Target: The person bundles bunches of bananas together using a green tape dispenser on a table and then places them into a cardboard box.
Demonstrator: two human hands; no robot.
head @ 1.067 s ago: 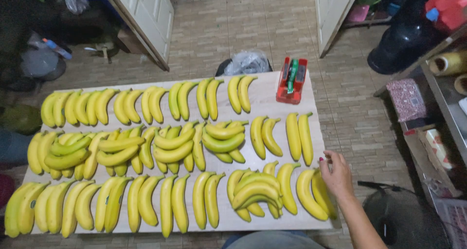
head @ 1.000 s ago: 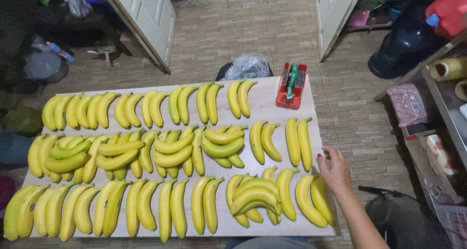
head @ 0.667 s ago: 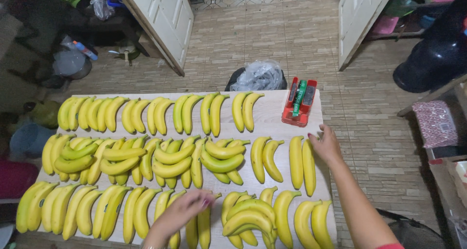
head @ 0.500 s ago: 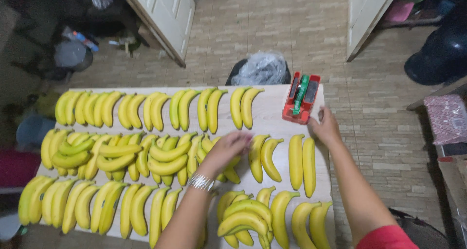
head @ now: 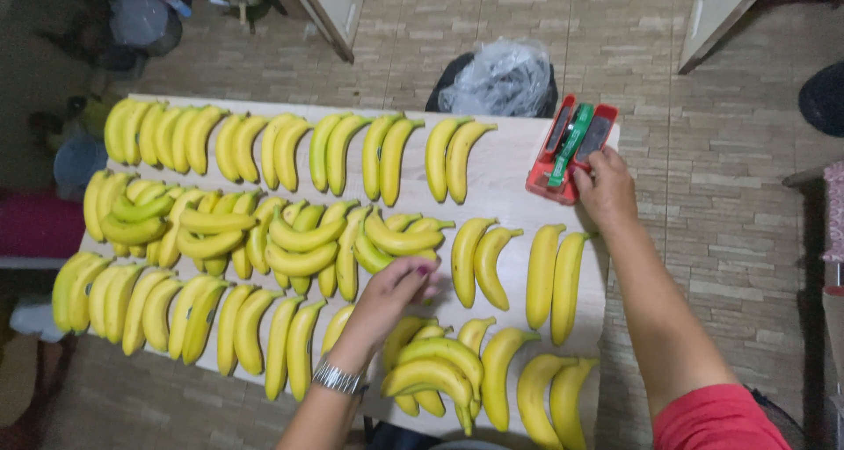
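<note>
Left hand (head: pixel 393 290): now over the middle row, fingers curled loosely beside the banana bunch (head: pixel 400 243), gripping nothing.
Right hand (head: pixel 605 186): moved up from desk (head: pixel 505 182) edge, fingertips on red tape dispenser (head: pixel 571 147); grip unclear.
Bananas: unmoved, rows intact.

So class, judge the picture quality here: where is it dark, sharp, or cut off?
Head view: bananas and table evenly lit and sharp; left edge dark; left hand slightly soft, right hand on the red tool clear; door tops cropped.
</note>
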